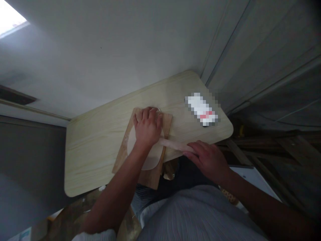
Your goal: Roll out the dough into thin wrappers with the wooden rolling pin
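Note:
A flat, round sheet of dough [152, 160] lies on a wooden board [150, 180], which sits at a slant and overhangs the table's near edge. My left hand [148, 124] rests palm down over the far part of the dough, its fingers bent and apart; what lies under the palm is hidden. In my right hand [208, 159] is one end of a pale wooden rolling pin [174, 144], fingers wrapped round it. The pin's other end reaches over the dough's right side, close to my left wrist.
The pale wood-grain table [92, 144] stands along a light wall [112, 60]. At its right end lies a blurred-out white and red item [203, 108]. Below on the right is a white-topped surface [250, 179], partly behind my right forearm.

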Demonstrator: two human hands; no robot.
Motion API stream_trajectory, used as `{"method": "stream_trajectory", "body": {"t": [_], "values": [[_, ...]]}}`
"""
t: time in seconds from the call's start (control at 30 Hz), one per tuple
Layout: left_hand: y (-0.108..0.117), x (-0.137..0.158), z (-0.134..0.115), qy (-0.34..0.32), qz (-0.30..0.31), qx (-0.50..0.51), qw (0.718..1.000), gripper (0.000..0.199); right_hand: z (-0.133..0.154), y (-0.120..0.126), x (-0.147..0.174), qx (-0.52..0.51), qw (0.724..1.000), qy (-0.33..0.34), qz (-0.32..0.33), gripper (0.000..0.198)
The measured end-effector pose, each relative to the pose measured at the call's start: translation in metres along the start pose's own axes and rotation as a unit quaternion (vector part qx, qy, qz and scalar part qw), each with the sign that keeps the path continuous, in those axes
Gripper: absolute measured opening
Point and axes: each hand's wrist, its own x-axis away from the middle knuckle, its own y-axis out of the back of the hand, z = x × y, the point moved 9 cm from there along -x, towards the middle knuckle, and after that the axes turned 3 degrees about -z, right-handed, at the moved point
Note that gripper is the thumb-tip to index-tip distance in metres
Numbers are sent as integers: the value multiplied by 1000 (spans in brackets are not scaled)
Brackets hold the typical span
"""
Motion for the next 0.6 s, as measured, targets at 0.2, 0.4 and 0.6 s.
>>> {"method": "stream_trajectory", "body": {"t": [0.2, 0.4, 0.6], "values": [[-3, -11, 2, 25, -23, 17, 999, 40, -2, -2, -3, -1, 999, -21, 31, 39], [23, 0, 17, 7, -94, 138, 986, 35, 11, -8, 5, -40, 998, -29, 48, 42], [28, 25, 27, -79, -89, 162, 980, 33, 29, -17, 11, -52, 996, -46, 52, 39]]}}
